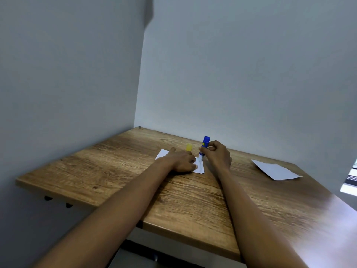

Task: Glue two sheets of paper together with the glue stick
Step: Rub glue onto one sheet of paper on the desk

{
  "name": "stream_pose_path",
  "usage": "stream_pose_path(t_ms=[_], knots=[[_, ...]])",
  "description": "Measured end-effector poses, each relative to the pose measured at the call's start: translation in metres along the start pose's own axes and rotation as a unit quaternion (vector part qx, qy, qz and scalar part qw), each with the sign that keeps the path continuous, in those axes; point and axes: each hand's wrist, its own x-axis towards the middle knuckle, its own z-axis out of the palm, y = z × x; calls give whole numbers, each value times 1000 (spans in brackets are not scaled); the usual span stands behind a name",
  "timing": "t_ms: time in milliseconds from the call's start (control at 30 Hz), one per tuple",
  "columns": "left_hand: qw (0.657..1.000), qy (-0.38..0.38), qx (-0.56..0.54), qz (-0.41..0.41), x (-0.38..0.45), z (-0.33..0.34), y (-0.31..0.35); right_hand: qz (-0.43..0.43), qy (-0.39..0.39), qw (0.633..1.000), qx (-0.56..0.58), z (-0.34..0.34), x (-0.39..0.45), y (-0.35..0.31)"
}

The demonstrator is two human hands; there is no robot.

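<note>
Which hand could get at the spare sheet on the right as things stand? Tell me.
Probably the right hand: bare table lies between it and the spare sheet, nothing in the way. But it holds the glue stick now, so it would have to free itself first.

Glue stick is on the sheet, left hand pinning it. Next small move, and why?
Probably drag the glue stick along the pinned sheet toward its near edge. The right hand holds it upright, tip down on the paper, while the left hand presses the sheet flat. The second sheet lies apart on the right of the table, so gluing likely comes before fetching it.
</note>
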Motion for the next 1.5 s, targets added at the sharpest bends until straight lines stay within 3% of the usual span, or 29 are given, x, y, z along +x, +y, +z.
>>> stream_pose_path(t_ms=[700,900,1000,1133,1267,1367,1500], knots=[[986,46,97,-127,-1,2,-9,-21,-47,998,30,7,-4,-7],[988,48,35,-144,-5,3,-12,-20,-22,998,49,7,-3,-6],[987,83,-34,-137,-9,2,-16,-14,-1,999,48,5,0,-4],[988,139,-32,-68,-11,-6,-17,-14,3,999,42,5,1,-2],[994,56,-96,0,-11,-10,-22,-16,9,999,49,4,2,-3],[988,-3,-152,-13,-14,-10,-27,-17,12,999,49,5,2,-3],[998,-4,-46,-40,-11,-9,-26,-16,15,999,45,5,3,-3]])
